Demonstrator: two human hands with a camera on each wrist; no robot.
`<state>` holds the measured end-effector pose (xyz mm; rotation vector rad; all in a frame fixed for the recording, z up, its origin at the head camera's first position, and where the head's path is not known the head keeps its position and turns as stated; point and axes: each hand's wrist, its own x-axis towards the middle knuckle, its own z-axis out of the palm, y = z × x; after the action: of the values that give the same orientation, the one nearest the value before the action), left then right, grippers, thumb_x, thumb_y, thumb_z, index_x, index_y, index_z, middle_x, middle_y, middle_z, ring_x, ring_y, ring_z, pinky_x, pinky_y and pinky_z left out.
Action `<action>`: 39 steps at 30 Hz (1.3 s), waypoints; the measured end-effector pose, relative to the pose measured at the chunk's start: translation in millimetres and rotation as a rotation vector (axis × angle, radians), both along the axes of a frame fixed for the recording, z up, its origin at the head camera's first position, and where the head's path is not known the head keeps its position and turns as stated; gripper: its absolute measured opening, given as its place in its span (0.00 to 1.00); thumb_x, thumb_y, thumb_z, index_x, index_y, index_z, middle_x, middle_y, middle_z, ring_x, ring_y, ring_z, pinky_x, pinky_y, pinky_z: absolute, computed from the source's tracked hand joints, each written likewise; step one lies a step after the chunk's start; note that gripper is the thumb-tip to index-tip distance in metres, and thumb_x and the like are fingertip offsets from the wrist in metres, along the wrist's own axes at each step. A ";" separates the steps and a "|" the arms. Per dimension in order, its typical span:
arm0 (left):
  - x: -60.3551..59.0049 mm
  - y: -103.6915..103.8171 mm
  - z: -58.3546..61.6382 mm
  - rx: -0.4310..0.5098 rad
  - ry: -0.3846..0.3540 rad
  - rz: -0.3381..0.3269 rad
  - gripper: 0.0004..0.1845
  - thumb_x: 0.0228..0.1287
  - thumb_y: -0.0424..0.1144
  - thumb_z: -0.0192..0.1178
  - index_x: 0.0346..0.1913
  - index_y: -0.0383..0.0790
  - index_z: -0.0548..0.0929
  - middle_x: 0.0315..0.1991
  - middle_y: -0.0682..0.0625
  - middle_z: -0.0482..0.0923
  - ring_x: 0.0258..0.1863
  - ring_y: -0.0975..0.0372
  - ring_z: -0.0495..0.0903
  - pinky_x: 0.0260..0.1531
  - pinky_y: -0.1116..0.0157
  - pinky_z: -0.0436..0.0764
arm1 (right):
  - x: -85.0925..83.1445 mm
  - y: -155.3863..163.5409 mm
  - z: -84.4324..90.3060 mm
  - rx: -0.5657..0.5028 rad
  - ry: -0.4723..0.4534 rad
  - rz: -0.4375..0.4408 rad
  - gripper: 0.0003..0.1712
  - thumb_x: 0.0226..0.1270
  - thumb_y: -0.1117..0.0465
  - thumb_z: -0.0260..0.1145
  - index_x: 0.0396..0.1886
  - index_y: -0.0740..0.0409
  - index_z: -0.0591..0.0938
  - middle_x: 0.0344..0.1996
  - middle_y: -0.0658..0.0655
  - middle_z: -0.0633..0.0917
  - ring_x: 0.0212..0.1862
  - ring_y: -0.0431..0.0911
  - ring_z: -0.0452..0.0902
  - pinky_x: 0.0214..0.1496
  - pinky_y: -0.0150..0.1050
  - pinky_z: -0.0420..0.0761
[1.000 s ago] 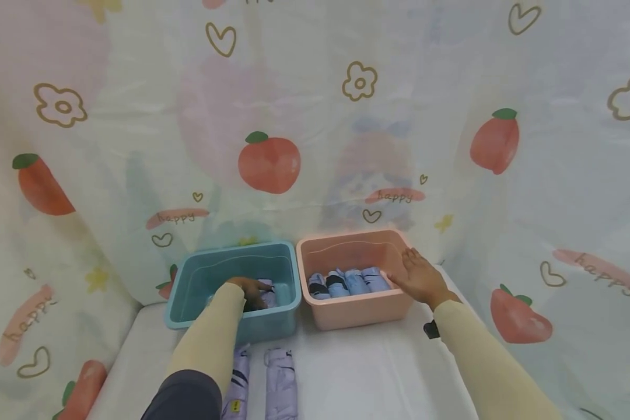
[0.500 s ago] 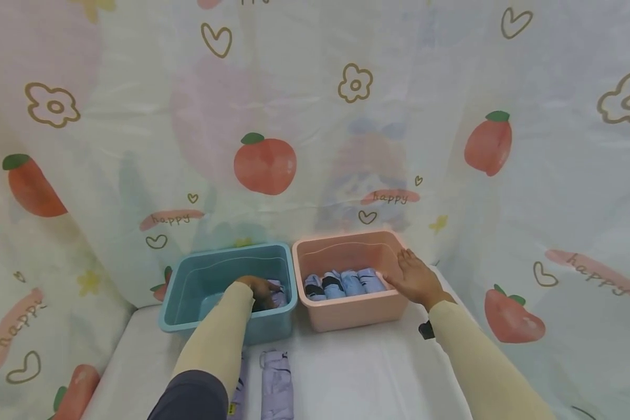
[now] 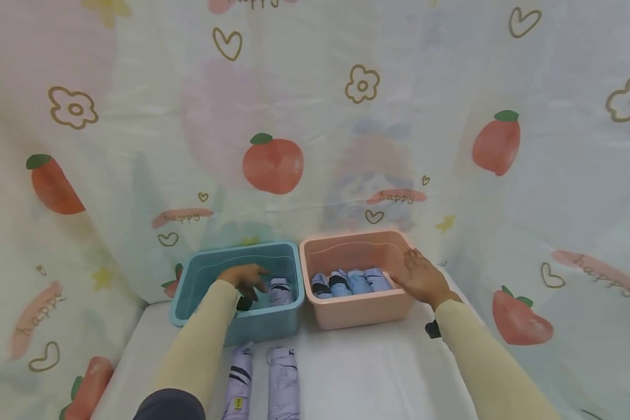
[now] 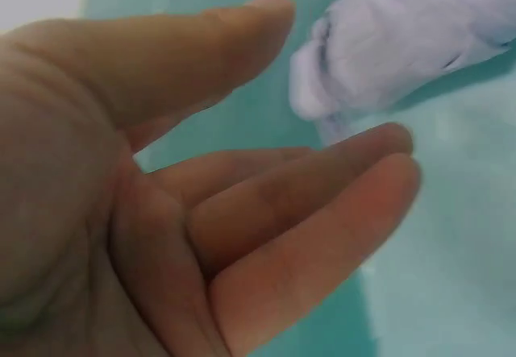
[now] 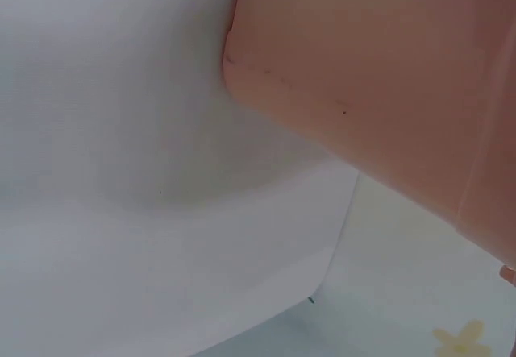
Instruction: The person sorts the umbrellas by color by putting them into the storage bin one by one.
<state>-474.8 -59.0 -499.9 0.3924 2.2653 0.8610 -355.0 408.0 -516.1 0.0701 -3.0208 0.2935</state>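
— Where is your left hand [image 3: 245, 276]?

— Spread and holding nothing, inside the blue bin [image 3: 199, 280], just beside the lilac umbrella [image 3: 280, 291].

— Your right hand [image 3: 422, 277]?

— Fingers straight, resting flat on the pink bin [image 3: 354, 312] rim.

— Any writing?

— The curtain [image 3: 315, 116] reads "happy"; the label on the table umbrella [image 3: 237, 382] is too small.

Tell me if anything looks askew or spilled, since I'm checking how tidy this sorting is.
Nothing stands out. The blue bin and pink bin sit upright side by side, folded umbrellas lie in neat rows, and two lavender umbrellas lie parallel on the table.
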 end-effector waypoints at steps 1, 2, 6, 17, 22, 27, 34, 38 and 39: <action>2.6 -4.0 3.1 0.003 0.018 0.000 0.37 0.67 0.31 0.61 0.75 0.36 0.58 0.71 0.31 0.57 0.42 0.45 0.84 0.37 0.55 0.83 | -0.1 0.2 -0.4 -0.006 0.001 -0.001 0.59 0.67 0.25 0.39 0.74 0.74 0.52 0.74 0.69 0.51 0.75 0.62 0.39 0.73 0.56 0.43; 5.4 -8.0 6.4 0.000 0.038 -0.002 0.36 0.68 0.33 0.61 0.75 0.37 0.58 0.71 0.31 0.57 0.41 0.45 0.84 0.36 0.55 0.83 | -0.1 0.5 -0.6 -0.013 0.003 0.002 0.59 0.67 0.25 0.40 0.74 0.74 0.52 0.74 0.69 0.51 0.75 0.62 0.39 0.73 0.56 0.44; 20.0 -22.9 19.1 -0.020 0.133 -0.031 0.36 0.68 0.37 0.61 0.75 0.39 0.59 0.68 0.32 0.63 0.42 0.45 0.83 0.37 0.54 0.83 | -0.5 0.4 -1.4 -0.022 -0.009 0.003 0.60 0.66 0.24 0.39 0.74 0.74 0.51 0.74 0.69 0.51 0.75 0.62 0.39 0.72 0.57 0.44; 78.0 -48.0 29.9 0.014 0.405 -0.012 0.33 0.67 0.40 0.63 0.73 0.45 0.66 0.63 0.38 0.71 0.43 0.55 0.82 0.38 0.58 0.82 | -1.0 3.0 0.0 -0.021 -0.008 0.018 0.59 0.68 0.26 0.39 0.73 0.76 0.50 0.74 0.71 0.49 0.75 0.64 0.37 0.72 0.58 0.42; 106.4 -58.2 17.8 0.124 0.475 0.076 0.30 0.66 0.41 0.64 0.71 0.46 0.70 0.61 0.41 0.75 0.55 0.50 0.78 0.47 0.52 0.79 | -2.5 2.9 -0.3 -0.031 -0.008 0.035 0.58 0.68 0.27 0.40 0.73 0.76 0.50 0.74 0.72 0.49 0.74 0.65 0.38 0.72 0.59 0.42; 131.0 -63.1 8.2 0.314 0.520 0.197 0.27 0.66 0.38 0.64 0.67 0.42 0.74 0.60 0.40 0.76 0.54 0.50 0.79 0.50 0.50 0.78 | -3.8 3.2 1.1 -0.021 -0.022 0.035 0.60 0.67 0.25 0.39 0.73 0.76 0.48 0.74 0.72 0.48 0.74 0.65 0.37 0.72 0.59 0.41; 164.3 -65.4 -9.0 0.509 0.647 0.302 0.20 0.63 0.35 0.66 0.57 0.34 0.81 0.54 0.44 0.81 0.58 0.51 0.76 0.58 0.50 0.72 | -4.3 2.9 0.0 -0.026 -0.030 0.034 0.60 0.67 0.26 0.40 0.73 0.76 0.48 0.74 0.72 0.48 0.74 0.65 0.37 0.71 0.60 0.41; 181.1 -67.2 -21.6 0.546 0.685 0.363 0.16 0.62 0.34 0.67 0.53 0.37 0.84 0.51 0.48 0.83 0.56 0.55 0.78 0.57 0.53 0.73 | -5.3 5.1 -1.8 -0.021 -0.024 0.029 0.61 0.66 0.24 0.39 0.73 0.76 0.48 0.74 0.72 0.48 0.74 0.65 0.36 0.71 0.60 0.41; 184.5 -68.0 -25.6 0.559 0.693 0.365 0.16 0.62 0.34 0.66 0.53 0.36 0.84 0.51 0.47 0.83 0.54 0.54 0.79 0.55 0.54 0.75 | -5.2 5.2 -1.8 -0.023 -0.025 0.027 0.61 0.67 0.25 0.39 0.73 0.76 0.48 0.74 0.72 0.48 0.74 0.65 0.36 0.71 0.61 0.41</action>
<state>-290.3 -127.0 -525.6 0.6054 2.7347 1.7841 -360.2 413.2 -517.9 0.1063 -3.0427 0.3345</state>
